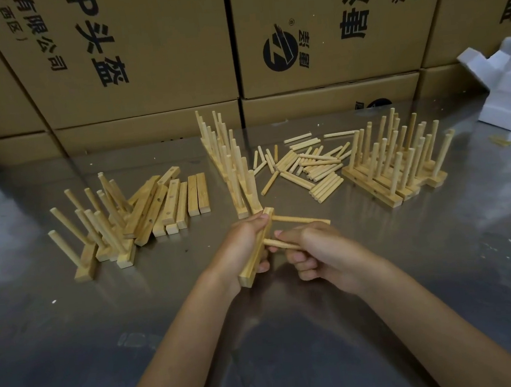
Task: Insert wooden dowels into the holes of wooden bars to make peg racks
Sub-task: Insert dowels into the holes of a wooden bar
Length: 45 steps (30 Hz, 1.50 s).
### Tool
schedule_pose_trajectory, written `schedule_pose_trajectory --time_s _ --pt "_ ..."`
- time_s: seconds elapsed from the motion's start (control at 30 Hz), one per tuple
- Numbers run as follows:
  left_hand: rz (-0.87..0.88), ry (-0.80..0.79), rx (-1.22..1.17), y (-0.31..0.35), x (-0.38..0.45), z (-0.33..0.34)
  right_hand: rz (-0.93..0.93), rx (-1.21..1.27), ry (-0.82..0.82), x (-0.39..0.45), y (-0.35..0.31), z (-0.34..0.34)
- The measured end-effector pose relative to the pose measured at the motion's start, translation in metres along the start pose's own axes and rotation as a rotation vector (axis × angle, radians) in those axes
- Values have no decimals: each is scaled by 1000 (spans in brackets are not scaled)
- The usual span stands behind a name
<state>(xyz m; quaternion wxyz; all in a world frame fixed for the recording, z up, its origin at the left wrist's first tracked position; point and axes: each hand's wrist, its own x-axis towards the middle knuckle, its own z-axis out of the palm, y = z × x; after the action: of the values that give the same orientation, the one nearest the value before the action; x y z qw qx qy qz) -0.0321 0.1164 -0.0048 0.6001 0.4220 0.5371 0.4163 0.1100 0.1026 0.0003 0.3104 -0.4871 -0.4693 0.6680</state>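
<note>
Head view: left hand (243, 247) grasped wooden bar (256, 254); right hand (318, 251) pinched a dowel (281, 244) at the bar's hole. Loose dowels (308, 164) lay beyond the bar.

dim, warm indoor light, source overhead, out of frame. metal table (75, 354) shows soft smeared glare, brightest along far edge and right side. faint blurred reflections of cardboard boxes (138, 48) on its sheen. shadows weak, diffuse. wide-angle bend: box edges lean outward toward corners. centre reasonably sharp; lower forearms and frame edges soft. white foam piece (508, 88) near overexposed.
</note>
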Motion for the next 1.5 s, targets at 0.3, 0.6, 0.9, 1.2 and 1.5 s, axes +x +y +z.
schedule_pose_trajectory --time_s 0.3,0.6,0.9,1.2,1.5 --pt "-63 -77 -183 7 -4 -20 -61 436 -396 -6 -8 -9" --pt "-47 -64 -397 11 -7 -29 -398 -861 594 21 7 -48" --pt "-68 -38 -354 12 -10 -26 -360 -1130 608 45 18 -78" --pt "-77 -11 -327 13 -11 -25 -252 -1037 932 29 13 -79" --pt "-63 1 -351 13 -12 -24 -329 -588 275 2 -6 -49"
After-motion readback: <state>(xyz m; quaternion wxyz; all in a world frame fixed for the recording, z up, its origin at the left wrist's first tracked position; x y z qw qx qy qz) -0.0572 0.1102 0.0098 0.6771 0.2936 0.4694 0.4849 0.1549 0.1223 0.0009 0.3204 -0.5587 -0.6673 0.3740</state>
